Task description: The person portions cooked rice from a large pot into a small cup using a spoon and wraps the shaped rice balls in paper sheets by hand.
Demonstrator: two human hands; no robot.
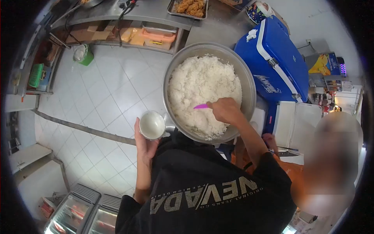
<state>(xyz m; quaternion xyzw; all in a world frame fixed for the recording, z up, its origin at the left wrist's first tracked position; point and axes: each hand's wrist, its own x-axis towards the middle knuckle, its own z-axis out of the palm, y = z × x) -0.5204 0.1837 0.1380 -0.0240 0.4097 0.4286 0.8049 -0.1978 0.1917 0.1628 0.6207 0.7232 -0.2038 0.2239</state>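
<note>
My left hand (pixel 145 145) holds a small white bowl (pixel 152 125) beside the left rim of a large round metal pot (pixel 167 84). The bowl's mouth faces up and its inside looks pale, with no clear contents. White cooked rice (pixel 204 84) fills much of the pot. Over the rice, my right hand (pixel 227 110) is closed around a slim purple utensil (pixel 201 106). Its narrow purple part points left, close to the rice surface. The rest of the utensil is hidden in my fingers, so its exact kind does not show.
A blue cooler (pixel 274 58) stands right of the pot. A tray of fried food (pixel 191 8) sits on the steel counter (pixel 156 15) at the back. On the tiled floor (pixel 109 85) is a green bucket (pixel 83 55). Another person (pixel 288 167) in orange is close on the right.
</note>
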